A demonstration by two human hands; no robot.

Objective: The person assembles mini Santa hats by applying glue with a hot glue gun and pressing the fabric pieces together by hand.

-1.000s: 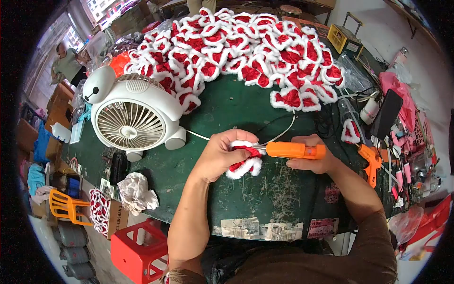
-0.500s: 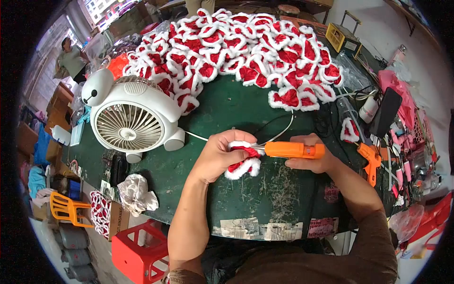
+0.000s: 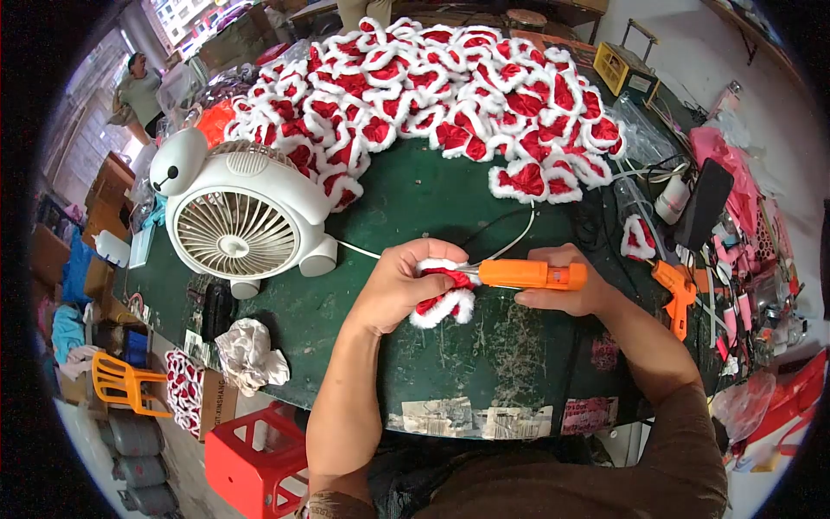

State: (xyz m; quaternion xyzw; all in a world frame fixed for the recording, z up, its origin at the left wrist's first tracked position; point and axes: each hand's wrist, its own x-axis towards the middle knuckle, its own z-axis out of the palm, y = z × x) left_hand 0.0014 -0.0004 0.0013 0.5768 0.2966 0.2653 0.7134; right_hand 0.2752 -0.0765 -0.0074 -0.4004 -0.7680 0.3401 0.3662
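Observation:
Near the front middle of the table, my left hand (image 3: 406, 284) is closed around a small red cloth piece with white fluffy trim (image 3: 447, 304). Its thumb and fingers pinch the upper part, hiding some of the red cloth. My right hand (image 3: 566, 284) grips an orange glue gun (image 3: 532, 274), held level with its nozzle pointing left. The nozzle tip is at the upper right of the trimmed piece, close to my left fingertips. Whether the tip touches the cloth, I cannot tell.
A large pile of similar red-and-white pieces (image 3: 415, 82) covers the table's far side. At left stands a white fan (image 3: 233, 225), beside crumpled paper (image 3: 251, 353). Another orange glue gun (image 3: 677, 297) lies at right among cables. A red stool (image 3: 259, 458) is below left.
My right hand and the glue gun have shifted slightly left, towards my left hand. The left hand stays almost still. A person in the far left background has moved a little.

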